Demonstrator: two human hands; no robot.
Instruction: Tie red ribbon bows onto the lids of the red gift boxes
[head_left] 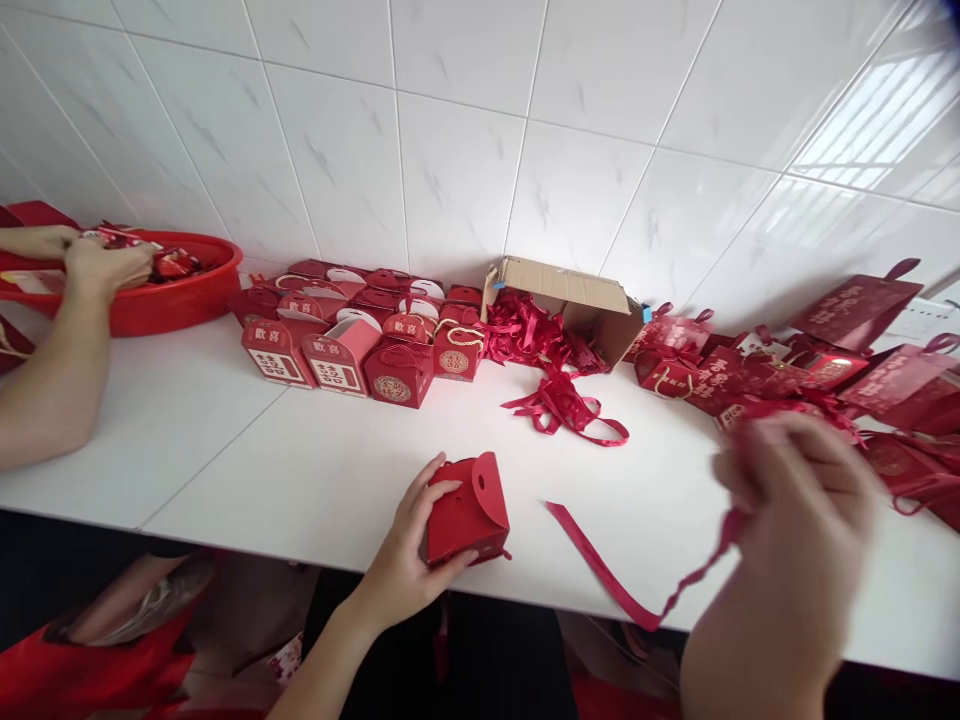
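Observation:
A small red gift box (pixel 466 505) lies near the table's front edge, its rounded flap with a hole facing right. My left hand (pixel 412 545) grips it from the left, thumb along the near side and fingers over the top. Raised over the table to the right, my right hand (pixel 799 490) is closed on a dark red ribbon (pixel 600 575) and is smeared by motion. The ribbon hangs from it, twisted near the hand, with its free end resting on the tabletop beside the box. A loose tangle of ribbons (pixel 562 405) lies beyond.
Rows of red gift boxes (pixel 341 365) stand against the tiled wall. An open cardboard box (pixel 570 285) spills ribbons at the back middle. More red boxes and bags (pixel 810 365) crowd the right. At left, another person's hands (pixel 105 265) work over a red basin (pixel 176 300).

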